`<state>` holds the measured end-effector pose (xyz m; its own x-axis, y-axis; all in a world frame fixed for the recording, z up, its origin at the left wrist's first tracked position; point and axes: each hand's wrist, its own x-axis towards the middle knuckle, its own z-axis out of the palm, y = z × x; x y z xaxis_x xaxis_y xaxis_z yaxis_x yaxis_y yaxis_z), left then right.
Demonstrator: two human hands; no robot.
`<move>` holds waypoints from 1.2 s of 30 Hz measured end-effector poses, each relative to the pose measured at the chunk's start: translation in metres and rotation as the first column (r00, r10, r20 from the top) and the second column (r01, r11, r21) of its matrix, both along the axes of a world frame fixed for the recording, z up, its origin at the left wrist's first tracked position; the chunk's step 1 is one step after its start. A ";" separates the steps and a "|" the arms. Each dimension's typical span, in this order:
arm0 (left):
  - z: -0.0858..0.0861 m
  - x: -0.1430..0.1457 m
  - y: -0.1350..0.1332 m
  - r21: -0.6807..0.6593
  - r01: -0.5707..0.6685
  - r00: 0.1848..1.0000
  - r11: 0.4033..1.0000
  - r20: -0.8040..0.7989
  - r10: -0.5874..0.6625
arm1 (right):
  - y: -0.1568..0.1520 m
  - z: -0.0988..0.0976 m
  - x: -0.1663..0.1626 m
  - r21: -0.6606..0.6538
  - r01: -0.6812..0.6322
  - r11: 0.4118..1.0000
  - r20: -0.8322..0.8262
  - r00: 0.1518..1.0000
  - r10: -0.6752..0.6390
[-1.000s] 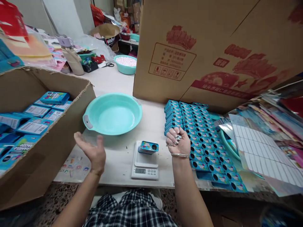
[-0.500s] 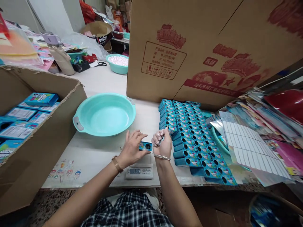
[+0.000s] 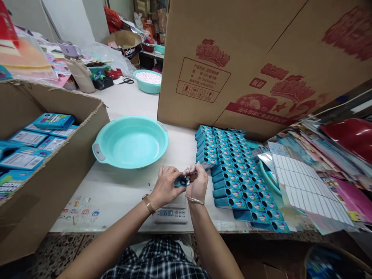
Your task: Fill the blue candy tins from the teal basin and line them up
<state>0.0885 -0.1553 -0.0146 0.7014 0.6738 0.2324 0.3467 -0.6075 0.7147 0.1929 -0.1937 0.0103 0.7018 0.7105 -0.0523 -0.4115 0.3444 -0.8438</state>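
We see the small blue box (image 3: 180, 181) at the near middle of the surface (image 3: 122, 197), at the scale (image 3: 171, 216); we cannot tell whether it rests on the plate or is lifted over it. Its top bears light lettering and a dark round opening, partly covered by fingers. The left hand (image 3: 167, 186) grips it between thumb and fingers, while the right hand (image 3: 197, 185) is curled around some pale pieces (image 3: 188, 179) right at the opening. The surface is white, with cartoon stickers (image 3: 83, 212) along its near left edge. Just to the right we find rows of blue boxes (image 3: 232, 166) packed closely, then a printed sheet (image 3: 305, 186) over a heap of colourful papers. Farther left sits a wide turquoise basin (image 3: 130, 143), and left of it an open cardboard box (image 3: 65, 159) holding more blue packs. A tall carton (image 3: 250, 50) with red print stands across the far right. On the far left we make out a smaller tub (image 3: 148, 87) full of pale bits, scissors (image 3: 127, 81), a beige bottle (image 3: 79, 73) and a cluttered stretch before a pale wall; below, a speckled floor (image 3: 54, 244) shows.
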 end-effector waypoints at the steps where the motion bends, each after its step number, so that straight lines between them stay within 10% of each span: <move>1: 0.000 0.000 0.000 0.000 -0.002 1.000 1.000 -0.001 0.002 | -0.001 0.000 -0.001 -0.004 0.001 1.000 0.027 1.000 -0.001; 13: -0.005 0.001 -0.003 0.009 -0.019 1.000 1.000 -0.018 0.019 | -0.016 -0.003 -0.008 -0.105 0.004 0.994 0.152 0.988 0.012; 24: 0.012 -0.032 0.026 0.022 -0.033 0.996 0.999 0.088 0.031 | -0.023 0.000 0.013 -0.023 0.005 1.000 -0.118 0.993 -0.008; 36: 0.015 0.017 0.012 0.095 0.123 0.992 0.988 -0.027 -0.121 | -0.043 -0.008 0.048 -0.024 0.089 0.996 -0.209 0.974 -0.092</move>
<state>0.1059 -0.1429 0.0008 0.7826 0.5577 0.2766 0.2799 -0.7121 0.6439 0.2406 -0.2368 0.0023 0.7353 0.6429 -0.2146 -0.5475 0.3768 -0.7472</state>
